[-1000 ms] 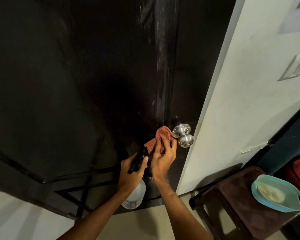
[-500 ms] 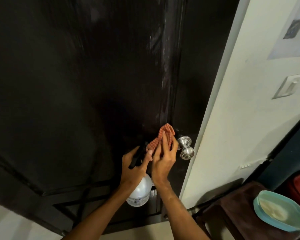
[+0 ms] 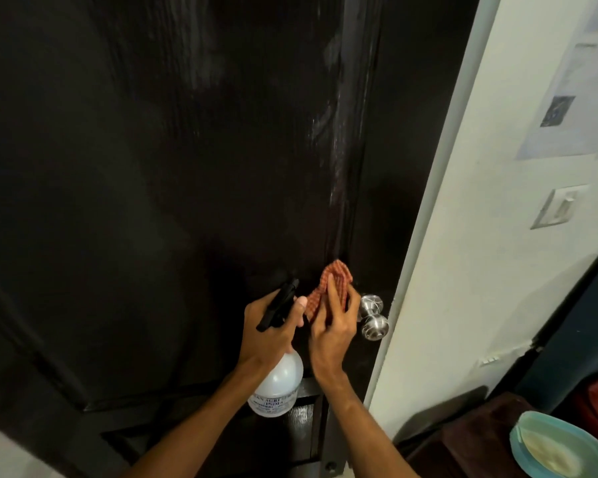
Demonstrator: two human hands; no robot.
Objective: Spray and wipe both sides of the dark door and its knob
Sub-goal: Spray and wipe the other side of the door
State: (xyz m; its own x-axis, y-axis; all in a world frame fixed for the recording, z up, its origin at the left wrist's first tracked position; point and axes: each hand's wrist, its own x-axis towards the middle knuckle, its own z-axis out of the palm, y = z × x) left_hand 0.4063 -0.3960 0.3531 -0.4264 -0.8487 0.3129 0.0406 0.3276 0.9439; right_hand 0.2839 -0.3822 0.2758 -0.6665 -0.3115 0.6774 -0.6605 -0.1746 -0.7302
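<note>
Against the dark door [image 3: 187,201], checked cloth [image 3: 325,288] pressed by right hand [image 3: 332,329] beside knob [image 3: 373,315], spray bottle [image 3: 278,384] gripped by left hand [image 3: 270,332].

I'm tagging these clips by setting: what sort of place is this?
Probably a room inside a home: a dark door with a metal knob, a wall switch on the pale wall beside it, and a dark stool nearby.

Dark wood-grain door [image 3: 194,188], glossy w/ pale streaks.
Knob [image 3: 373,317]: brushed metal, satin shine. Cloth [image 3: 320,291]: checked woven fabric, matt. Spray bottle [image 3: 278,384]: translucent white plastic, black plastic head.
</note>
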